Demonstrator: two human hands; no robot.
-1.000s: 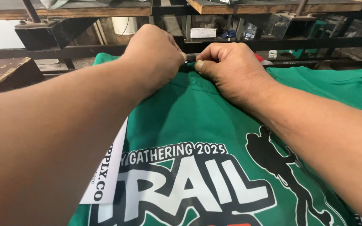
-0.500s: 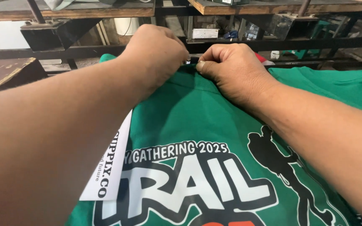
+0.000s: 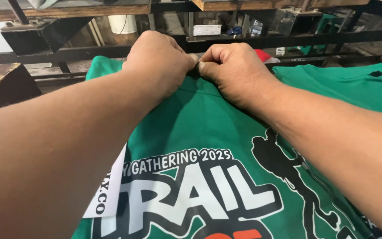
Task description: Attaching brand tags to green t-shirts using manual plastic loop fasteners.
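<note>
Dark metal rack (image 3: 111,52) behind — green shirt's (image 3: 200,119) far edge inside both hands' (image 3: 158,59) grip.

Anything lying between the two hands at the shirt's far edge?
Nothing: in the head view the left hand and right hand nearly meet, both pinching the green shirt.

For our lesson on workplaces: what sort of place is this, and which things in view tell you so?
Probably a screen-printing workshop: a freshly printed green T-shirt lies flat under both hands, more green shirts lie beside it, and dark metal frame arms run across behind.

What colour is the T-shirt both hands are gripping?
Green T-shirt, with white, black and orange print; head view.
</note>
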